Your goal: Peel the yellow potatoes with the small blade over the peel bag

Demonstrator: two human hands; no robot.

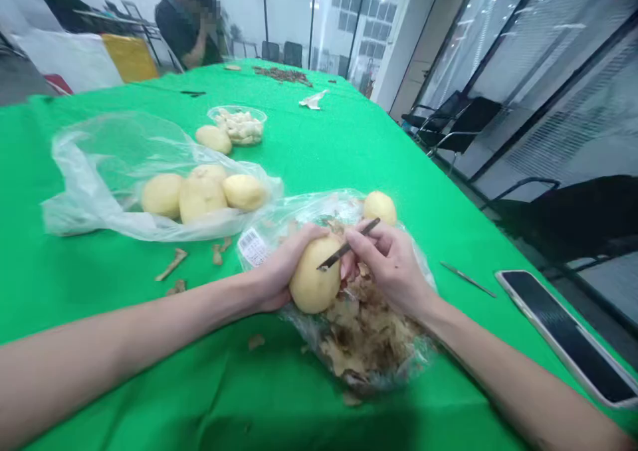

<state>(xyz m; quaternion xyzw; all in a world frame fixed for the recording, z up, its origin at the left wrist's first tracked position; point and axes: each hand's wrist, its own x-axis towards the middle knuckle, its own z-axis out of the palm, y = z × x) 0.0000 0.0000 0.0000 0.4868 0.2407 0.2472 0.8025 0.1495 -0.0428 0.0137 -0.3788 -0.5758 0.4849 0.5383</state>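
Note:
A peeled, pale yellow potato [313,285] rests in my left hand [279,271], whose fingers wrap round its left and far side. My right hand [396,258] pinches a thin, dark, flat-bladed tool [351,244]. The tool's lower tip meets the upper right face of the potato. Under both hands lies a clear plastic bag [294,212] with a white label, heaped with brown potato peelings [373,325]. Just beyond my right hand sits another pale potato [379,208]. Some of my right fingers are hidden behind the tool and potato.
At the left an open plastic bag [100,152] holds several potatoes [202,195]. Behind it are a single potato [213,139] and a clear tub of pale pieces [244,127]. A slim metal tool [467,279] and a phone [568,335] lie right. A person [187,26] sits at the far end.

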